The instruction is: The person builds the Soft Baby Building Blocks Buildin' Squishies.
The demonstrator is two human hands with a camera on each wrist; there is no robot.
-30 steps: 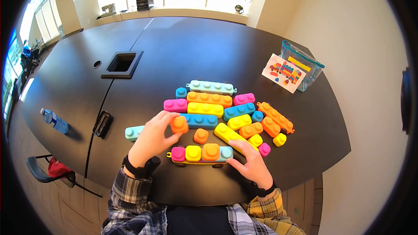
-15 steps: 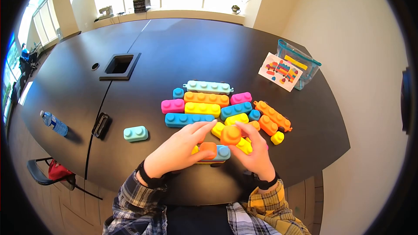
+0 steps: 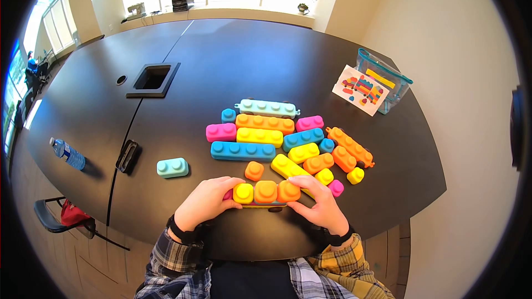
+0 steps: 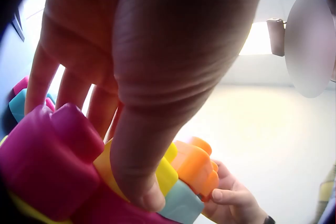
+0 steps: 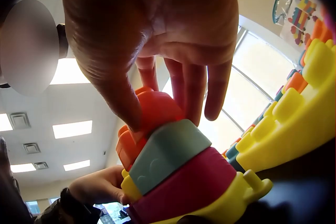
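Note:
A wheeled yellow base (image 5: 231, 203) carries a magenta block (image 5: 194, 182) and a light teal block (image 5: 170, 153) stacked on it. On top, in the head view, sit a yellow block (image 3: 243, 193), an orange block (image 3: 266, 191) and another orange block (image 3: 288, 191) at the right end. My left hand (image 3: 206, 202) grips the yellow block between thumb and fingers, beside a magenta block (image 4: 50, 163) at the left end. My right hand (image 3: 321, 205) pinches the right-end orange block, which rests on the teal one.
Just beyond the stack lie a loose orange block (image 3: 254, 171), a long blue block (image 3: 243, 150) and a long yellow block (image 3: 288, 169), among several others. A light teal block (image 3: 172, 168) and a bottle (image 3: 67, 154) stand left; a picture card (image 3: 361, 90) leans on a clear pouch (image 3: 392, 86).
The orange block carried by my left hand passed to my right hand and now sits at the stack's right end. My left hand moved back leftward to the yellow block.

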